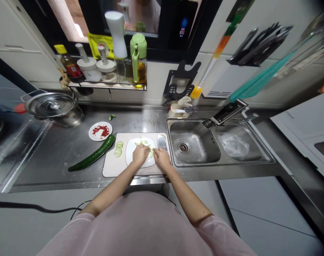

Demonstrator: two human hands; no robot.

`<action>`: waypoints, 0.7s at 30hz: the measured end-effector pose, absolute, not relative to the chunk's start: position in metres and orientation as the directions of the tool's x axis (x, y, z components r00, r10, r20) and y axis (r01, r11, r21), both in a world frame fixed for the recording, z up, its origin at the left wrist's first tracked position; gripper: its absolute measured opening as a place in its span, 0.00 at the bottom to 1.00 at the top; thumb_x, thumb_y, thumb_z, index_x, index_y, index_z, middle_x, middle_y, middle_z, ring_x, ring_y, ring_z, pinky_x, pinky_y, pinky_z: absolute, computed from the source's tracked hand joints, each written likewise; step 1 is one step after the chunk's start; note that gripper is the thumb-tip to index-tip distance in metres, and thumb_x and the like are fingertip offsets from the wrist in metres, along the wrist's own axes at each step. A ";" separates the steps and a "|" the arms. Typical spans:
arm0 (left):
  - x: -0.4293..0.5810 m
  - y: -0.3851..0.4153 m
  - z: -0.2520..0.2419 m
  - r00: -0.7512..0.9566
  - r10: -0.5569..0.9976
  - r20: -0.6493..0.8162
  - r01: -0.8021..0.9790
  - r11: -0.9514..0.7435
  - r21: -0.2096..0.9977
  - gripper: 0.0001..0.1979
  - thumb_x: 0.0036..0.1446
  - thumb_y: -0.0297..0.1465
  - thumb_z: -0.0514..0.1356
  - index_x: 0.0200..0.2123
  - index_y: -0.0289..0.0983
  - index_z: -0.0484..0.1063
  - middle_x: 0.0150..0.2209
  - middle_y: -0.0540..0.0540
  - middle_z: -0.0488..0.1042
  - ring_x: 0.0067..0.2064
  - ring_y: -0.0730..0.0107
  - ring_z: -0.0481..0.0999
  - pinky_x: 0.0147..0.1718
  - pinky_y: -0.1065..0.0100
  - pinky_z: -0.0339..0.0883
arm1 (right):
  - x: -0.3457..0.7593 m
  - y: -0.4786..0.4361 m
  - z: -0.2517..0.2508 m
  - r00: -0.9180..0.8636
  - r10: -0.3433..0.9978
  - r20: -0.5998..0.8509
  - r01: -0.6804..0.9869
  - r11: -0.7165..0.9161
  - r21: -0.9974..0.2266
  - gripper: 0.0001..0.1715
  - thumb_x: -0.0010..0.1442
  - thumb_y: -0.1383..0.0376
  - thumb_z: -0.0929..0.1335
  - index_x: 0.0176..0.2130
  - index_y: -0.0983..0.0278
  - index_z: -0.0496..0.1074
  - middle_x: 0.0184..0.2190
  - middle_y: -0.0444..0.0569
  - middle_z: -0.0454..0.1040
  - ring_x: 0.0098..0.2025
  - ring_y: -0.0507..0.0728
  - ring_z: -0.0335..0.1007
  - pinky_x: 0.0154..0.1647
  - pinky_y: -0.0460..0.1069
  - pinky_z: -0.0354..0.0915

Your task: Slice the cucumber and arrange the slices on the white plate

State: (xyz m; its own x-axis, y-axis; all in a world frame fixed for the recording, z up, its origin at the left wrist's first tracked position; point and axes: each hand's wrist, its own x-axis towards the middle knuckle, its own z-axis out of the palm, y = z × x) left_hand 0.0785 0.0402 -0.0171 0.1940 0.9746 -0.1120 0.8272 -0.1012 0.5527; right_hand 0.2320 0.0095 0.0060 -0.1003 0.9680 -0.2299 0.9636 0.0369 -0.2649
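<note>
A white square plate rests on a white cutting board, with pale green cucumber slices set around its far and right edges. My left hand is over the plate, its fingers curled together; anything inside them is hidden. At the plate's right edge, my right hand pinches a cucumber slice at its fingertips. Just beyond that hand lies a cleaver with a wide blade. More cucumber slices are stacked at the board's left. A long green cucumber leans against the board's left edge.
A small plate of chopped red bits sits behind the cucumber. A lidded steel pot stands at the left. To the right is a double sink with a tap. Seasoning bottles line a wall rack.
</note>
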 end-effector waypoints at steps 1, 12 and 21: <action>0.079 0.040 -0.017 0.200 0.975 -0.101 0.826 -0.112 0.553 0.12 0.61 0.32 0.56 0.42 0.44 0.79 0.43 0.45 0.74 0.49 0.60 0.69 0.43 0.64 0.66 | 0.232 0.010 0.006 -0.100 0.969 -0.226 0.963 0.038 -0.266 0.22 0.68 0.60 0.58 0.57 0.55 0.69 0.44 0.52 0.71 0.46 0.57 0.66 0.44 0.48 0.60; 0.080 0.038 -0.016 0.244 0.964 -0.107 0.813 -0.143 0.565 0.13 0.61 0.30 0.55 0.41 0.45 0.79 0.42 0.45 0.73 0.48 0.61 0.69 0.43 0.65 0.65 | 0.237 0.012 0.001 -0.063 0.984 -0.168 0.919 -0.009 -0.394 0.21 0.68 0.62 0.59 0.55 0.59 0.71 0.46 0.51 0.73 0.47 0.55 0.68 0.46 0.46 0.60; 0.069 0.035 -0.009 0.028 1.000 0.007 0.720 -0.025 0.694 0.13 0.59 0.31 0.56 0.45 0.42 0.77 0.41 0.46 0.75 0.45 0.63 0.71 0.45 0.65 0.65 | 0.254 0.014 0.002 0.096 0.995 0.017 0.797 -0.066 -0.600 0.22 0.64 0.64 0.59 0.52 0.65 0.72 0.46 0.53 0.74 0.44 0.56 0.69 0.49 0.49 0.62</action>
